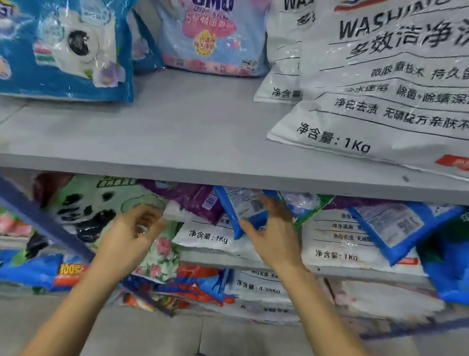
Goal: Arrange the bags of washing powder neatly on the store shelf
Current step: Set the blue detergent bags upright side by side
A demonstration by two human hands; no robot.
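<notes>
On the middle shelf my right hand [272, 232] grips the lower corner of a small blue bag [243, 210] that leans tilted over a white 1Kg bag [208, 238]. My left hand [132, 231] reaches toward a green bag with black characters [92, 205]; its fingers are curled and blurred, with no clear hold on anything. On the grey upper shelf [191, 134] stand a blue bag with a washing machine picture [58, 37], a pink OMO bag [212, 25] and white WASHING bags [406, 85].
More bags lie jumbled on the middle shelf: a purple one [191, 199], a second white 1Kg bag [341, 244], a blue one [388, 225] at the right. The lowest shelf holds blue and orange bags [189, 287]. A blue upright [26, 210] slants at the left.
</notes>
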